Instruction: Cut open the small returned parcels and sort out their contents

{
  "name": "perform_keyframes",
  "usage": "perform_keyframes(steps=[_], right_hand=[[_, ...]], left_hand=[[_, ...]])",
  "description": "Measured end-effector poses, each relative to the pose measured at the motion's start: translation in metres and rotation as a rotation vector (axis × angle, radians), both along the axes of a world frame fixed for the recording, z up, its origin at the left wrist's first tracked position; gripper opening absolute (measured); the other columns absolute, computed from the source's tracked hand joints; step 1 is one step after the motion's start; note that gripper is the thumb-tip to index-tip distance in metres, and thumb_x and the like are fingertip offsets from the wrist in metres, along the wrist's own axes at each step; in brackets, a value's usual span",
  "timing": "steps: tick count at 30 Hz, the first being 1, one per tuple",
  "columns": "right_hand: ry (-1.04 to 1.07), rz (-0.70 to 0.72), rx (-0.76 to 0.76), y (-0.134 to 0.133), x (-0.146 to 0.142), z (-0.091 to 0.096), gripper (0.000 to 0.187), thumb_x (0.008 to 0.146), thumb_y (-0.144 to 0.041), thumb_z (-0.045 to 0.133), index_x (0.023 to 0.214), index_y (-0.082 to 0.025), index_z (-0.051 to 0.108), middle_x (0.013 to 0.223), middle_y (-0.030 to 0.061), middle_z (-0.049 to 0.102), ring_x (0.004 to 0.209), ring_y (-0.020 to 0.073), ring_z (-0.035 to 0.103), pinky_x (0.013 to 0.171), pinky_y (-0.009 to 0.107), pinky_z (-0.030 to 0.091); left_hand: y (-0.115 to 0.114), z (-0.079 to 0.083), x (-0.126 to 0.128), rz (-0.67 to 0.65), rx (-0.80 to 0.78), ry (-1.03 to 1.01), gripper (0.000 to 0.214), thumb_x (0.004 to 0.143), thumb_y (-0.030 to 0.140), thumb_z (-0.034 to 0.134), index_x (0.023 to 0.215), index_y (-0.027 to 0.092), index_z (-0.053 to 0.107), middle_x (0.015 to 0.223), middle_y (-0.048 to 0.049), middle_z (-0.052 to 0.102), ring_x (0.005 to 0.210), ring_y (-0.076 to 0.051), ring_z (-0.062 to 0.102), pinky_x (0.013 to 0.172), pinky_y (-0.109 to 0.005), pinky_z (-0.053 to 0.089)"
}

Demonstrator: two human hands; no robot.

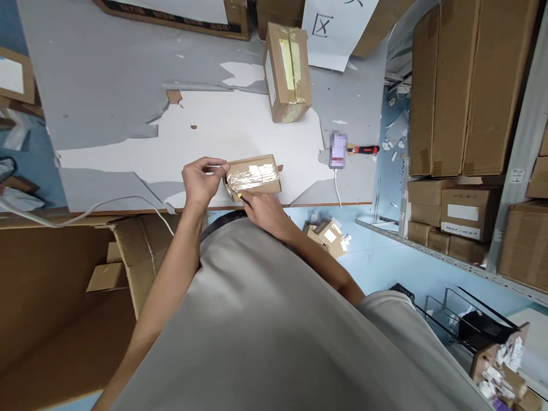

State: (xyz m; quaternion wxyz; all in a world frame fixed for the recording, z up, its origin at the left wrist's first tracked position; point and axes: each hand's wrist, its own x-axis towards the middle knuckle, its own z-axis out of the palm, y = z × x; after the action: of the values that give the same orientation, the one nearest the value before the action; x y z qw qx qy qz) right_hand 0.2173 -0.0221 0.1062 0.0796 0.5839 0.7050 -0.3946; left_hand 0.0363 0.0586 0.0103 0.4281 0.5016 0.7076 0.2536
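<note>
A small cardboard box [256,176] wrapped in shiny clear tape lies on the worn grey-and-white table [128,91], close to its near edge. My left hand [200,181] grips the box's left end with fingers curled over the top. My right hand [264,210] is closed around a small tool with a yellow and black tip [242,197], pressed against the box's near left corner.
A taller taped cardboard box [287,71] stands farther back on the table. A phone [338,149] on a white cable and a red-handled tool [363,150] lie at the right edge. A large open carton [64,285] sits at left. Shelves of cartons [466,91] fill the right.
</note>
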Motion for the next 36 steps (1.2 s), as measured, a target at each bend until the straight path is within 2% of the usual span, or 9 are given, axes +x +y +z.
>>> perform_keyframes(steps=[4,10,13,17,19,22,26,29,36], right_hand=[[0.008,-0.058,-0.008,-0.002,-0.006,-0.006,0.04,0.123,-0.023,0.05,0.159,-0.021,0.069,0.134,0.0123,0.089,0.12,0.0315,0.083,0.097,0.035,0.06],[-0.028,-0.023,-0.049,0.017,-0.024,-0.006,0.031,0.122,-0.02,0.053,0.135,-0.016,0.081,0.134,0.0155,0.088,0.128,0.0308,0.081,0.106,0.035,0.06],[-0.093,0.03,-0.012,0.017,-0.031,-0.002,0.037,0.12,-0.011,0.05,0.146,-0.015,0.077,0.138,0.0174,0.087,0.127,0.0306,0.082,0.105,0.036,0.062],[-0.152,0.055,0.03,-0.003,-0.024,0.013,0.05,0.121,-0.01,0.047,0.167,-0.018,0.064,0.147,0.0196,0.082,0.127,0.031,0.082,0.104,0.037,0.064],[-0.163,-0.007,0.019,-0.016,-0.01,0.023,0.053,0.123,-0.018,0.048,0.176,-0.022,0.057,0.147,0.0177,0.082,0.125,0.0315,0.083,0.103,0.038,0.064],[-0.201,-0.215,0.019,-0.03,0.018,0.033,0.053,0.127,-0.027,0.045,0.179,-0.024,0.054,0.143,0.0145,0.085,0.125,0.0305,0.083,0.106,0.035,0.062],[-0.249,-0.469,0.076,-0.035,0.05,0.028,0.052,0.127,-0.026,0.044,0.176,-0.017,0.057,0.144,0.0166,0.085,0.13,0.0302,0.082,0.111,0.034,0.06],[-0.208,-0.501,0.133,-0.034,0.061,0.017,0.051,0.125,-0.024,0.046,0.172,-0.015,0.061,0.146,0.0175,0.084,0.133,0.031,0.081,0.113,0.036,0.06],[-0.193,-0.467,0.17,-0.018,0.058,-0.003,0.048,0.124,-0.024,0.048,0.169,-0.021,0.064,0.149,0.0155,0.08,0.13,0.0324,0.081,0.114,0.041,0.063]], left_hand=[[0.0,0.004,0.001,-0.008,0.002,-0.001,0.017,0.091,0.035,0.082,0.101,0.022,0.086,0.111,-0.0076,0.09,0.101,-0.027,0.083,0.09,-0.035,0.068],[-0.001,0.004,0.001,-0.02,0.007,0.007,0.015,0.091,0.034,0.082,0.101,0.023,0.085,0.111,-0.0055,0.09,0.103,-0.026,0.083,0.094,-0.035,0.067],[-0.001,0.002,-0.001,-0.037,0.015,0.0,0.014,0.092,0.034,0.082,0.101,0.024,0.084,0.113,-0.0055,0.09,0.102,-0.026,0.082,0.096,-0.035,0.066],[0.0,0.002,-0.005,-0.06,0.017,-0.02,0.015,0.094,0.034,0.081,0.105,0.024,0.084,0.114,-0.0057,0.089,0.103,-0.026,0.083,0.098,-0.035,0.066],[0.0,0.005,-0.004,-0.074,0.041,-0.029,0.018,0.095,0.031,0.079,0.111,0.024,0.084,0.118,-0.0067,0.087,0.108,-0.027,0.083,0.101,-0.039,0.068],[-0.003,0.013,0.009,-0.149,0.203,-0.004,0.032,0.094,0.023,0.077,0.125,0.025,0.084,0.136,-0.0104,0.084,0.133,-0.035,0.078,0.125,-0.052,0.061],[-0.017,0.019,0.047,-0.476,0.361,-0.047,0.033,0.099,0.027,0.076,0.131,0.031,0.083,0.151,-0.0076,0.079,0.165,-0.04,0.058,0.146,-0.066,0.036],[-0.026,0.008,0.07,-0.628,0.433,-0.064,0.026,0.106,0.033,0.067,0.126,0.03,0.084,0.144,-0.0096,0.081,0.165,-0.041,0.058,0.147,-0.072,0.033],[-0.027,-0.022,0.072,-0.656,0.545,-0.037,0.024,0.113,0.035,0.061,0.122,0.03,0.083,0.138,-0.0096,0.083,0.16,-0.038,0.063,0.149,-0.077,0.026]])
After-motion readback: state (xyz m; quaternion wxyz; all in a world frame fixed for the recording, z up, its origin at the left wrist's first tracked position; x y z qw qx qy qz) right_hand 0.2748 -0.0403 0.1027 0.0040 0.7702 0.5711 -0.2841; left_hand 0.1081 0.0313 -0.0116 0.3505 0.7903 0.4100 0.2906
